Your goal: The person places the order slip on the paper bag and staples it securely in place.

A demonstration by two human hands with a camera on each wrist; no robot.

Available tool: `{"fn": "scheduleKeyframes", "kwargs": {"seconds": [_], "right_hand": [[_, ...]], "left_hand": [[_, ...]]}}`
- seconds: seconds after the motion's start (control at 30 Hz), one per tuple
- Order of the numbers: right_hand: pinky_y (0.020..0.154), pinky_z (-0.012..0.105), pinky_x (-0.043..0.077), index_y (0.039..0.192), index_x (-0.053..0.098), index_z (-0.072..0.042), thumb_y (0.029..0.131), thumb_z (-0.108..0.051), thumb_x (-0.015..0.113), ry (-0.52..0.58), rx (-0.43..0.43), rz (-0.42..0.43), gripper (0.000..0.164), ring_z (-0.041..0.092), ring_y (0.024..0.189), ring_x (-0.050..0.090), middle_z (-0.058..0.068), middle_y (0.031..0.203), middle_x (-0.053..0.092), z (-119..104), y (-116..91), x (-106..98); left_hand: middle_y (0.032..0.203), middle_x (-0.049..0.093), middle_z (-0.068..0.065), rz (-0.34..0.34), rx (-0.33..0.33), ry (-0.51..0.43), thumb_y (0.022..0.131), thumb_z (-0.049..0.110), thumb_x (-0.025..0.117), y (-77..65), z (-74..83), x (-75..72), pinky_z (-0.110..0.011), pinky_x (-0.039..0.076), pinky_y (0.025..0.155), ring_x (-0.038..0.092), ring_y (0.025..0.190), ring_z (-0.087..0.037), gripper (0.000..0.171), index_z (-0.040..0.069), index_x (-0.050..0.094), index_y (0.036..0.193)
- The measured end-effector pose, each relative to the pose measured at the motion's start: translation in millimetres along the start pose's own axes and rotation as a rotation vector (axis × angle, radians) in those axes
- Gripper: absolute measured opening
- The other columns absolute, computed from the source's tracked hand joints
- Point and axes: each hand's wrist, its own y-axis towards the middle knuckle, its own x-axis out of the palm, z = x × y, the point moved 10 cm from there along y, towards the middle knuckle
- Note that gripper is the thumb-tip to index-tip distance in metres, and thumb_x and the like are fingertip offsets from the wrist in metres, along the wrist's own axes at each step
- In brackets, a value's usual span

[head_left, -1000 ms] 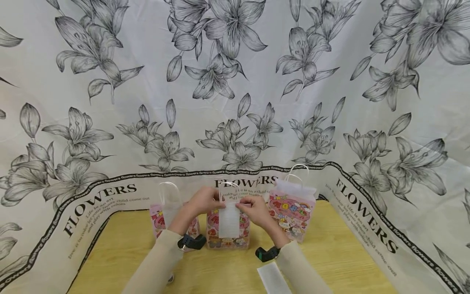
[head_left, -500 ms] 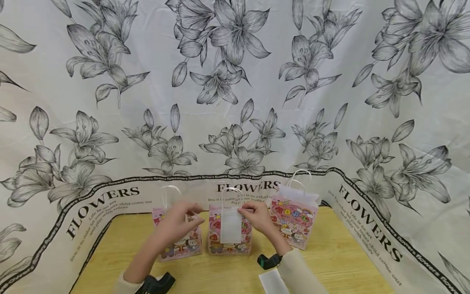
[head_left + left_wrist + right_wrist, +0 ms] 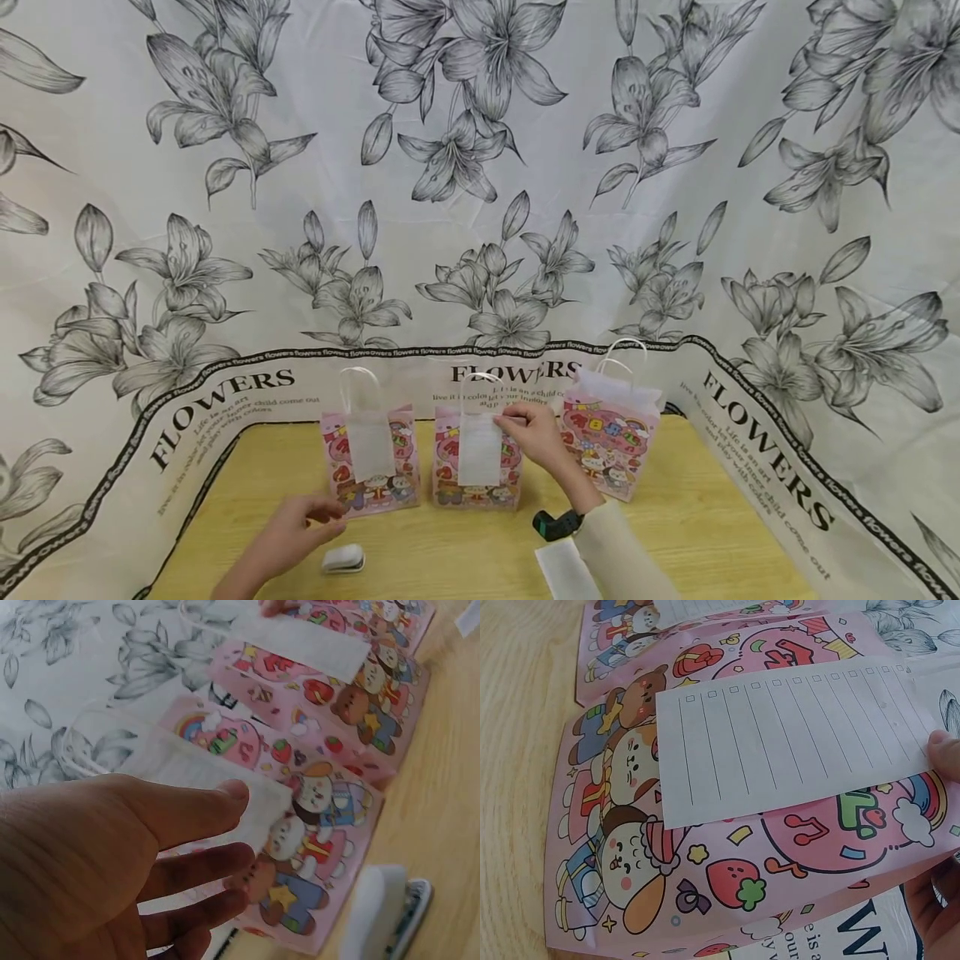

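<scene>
My right hand (image 3: 536,437) pinches the top edge of a white checklist slip (image 3: 480,457) against the middle pink gift bag (image 3: 450,493), thumb in front. Ruled lines and small check boxes show on that slip in the right wrist view. Low at the left, my left hand (image 3: 291,533) hovers with loosely bent fingers and holds nothing. Just to its right a white stapler (image 3: 343,559) lies on the table, also visible at the lower right of the left wrist view. The left gift bag (image 3: 405,475), behind the left hand, bears a white slip (image 3: 371,450) on its front.
A third pink gift bag (image 3: 611,442) stands slightly turned at the right, white paper at its mouth. Another slip (image 3: 566,571) lies near the right forearm on the wooden table (image 3: 697,517). A flower-printed cloth (image 3: 480,233) hangs behind the bags.
My left hand has let go of the middle bag's top and moved down and left to beside the stapler, uncovering the left bag. My right hand keeps its pinch.
</scene>
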Motion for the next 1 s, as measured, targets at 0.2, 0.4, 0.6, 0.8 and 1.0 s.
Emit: {"fn": "scheduleKeyframes", "kwargs": {"seconds": [0.2,0.4,0.6,0.8,1.0], "right_hand": [[0.058,0.029,0.054,0.089,0.076,-0.010,0.090,-0.014,0.072,0.004,0.046,-0.014,0.006,0.016,0.068,0.066,0.002,0.083,0.070,6,-3,0],[0.057,0.028,0.053,0.087,0.076,-0.009,0.090,-0.012,0.072,0.009,0.032,0.002,0.006,0.018,0.065,0.065,0.003,0.082,0.070,5,-3,0],[0.058,0.028,0.053,0.089,0.074,0.002,0.090,-0.005,0.069,0.028,0.027,-0.011,0.008,0.030,0.070,0.067,0.013,0.084,0.070,-21,-7,0],[0.060,0.031,0.055,0.092,0.073,0.005,0.090,-0.004,0.068,0.034,0.053,-0.014,0.010,0.035,0.073,0.067,0.016,0.088,0.070,-33,-6,-2],[0.056,0.028,0.052,0.091,0.076,-0.003,0.091,-0.013,0.071,0.030,0.073,0.010,0.011,0.021,0.067,0.067,0.007,0.086,0.072,-2,-1,-1]], "left_hand": [[0.110,0.066,-0.015,0.070,-0.113,-0.035,0.084,0.024,0.077,-17.5,-48.4,15.8,-0.056,0.049,0.079,0.058,0.101,-0.042,0.035,0.001,0.069,0.110],[0.111,0.065,-0.017,0.092,-0.089,-0.064,0.082,0.022,0.080,-26.4,-69.4,24.3,-0.052,0.049,0.083,0.059,0.101,-0.040,0.040,-0.002,0.067,0.111],[0.112,0.065,-0.016,0.075,-0.060,-0.087,0.081,0.021,0.080,-27.4,-83.7,33.8,-0.030,0.050,0.081,0.061,0.098,-0.024,0.046,-0.004,0.065,0.116],[0.108,0.066,-0.010,0.129,-0.052,-0.068,0.078,0.022,0.083,-22.5,-84.9,34.6,-0.027,0.049,0.081,0.061,0.095,-0.016,0.046,-0.001,0.066,0.114],[0.107,0.065,-0.009,0.154,-0.036,-0.109,0.077,0.020,0.083,-14.5,-80.2,37.9,-0.028,0.049,0.077,0.059,0.092,-0.019,0.045,-0.001,0.066,0.113]]}}
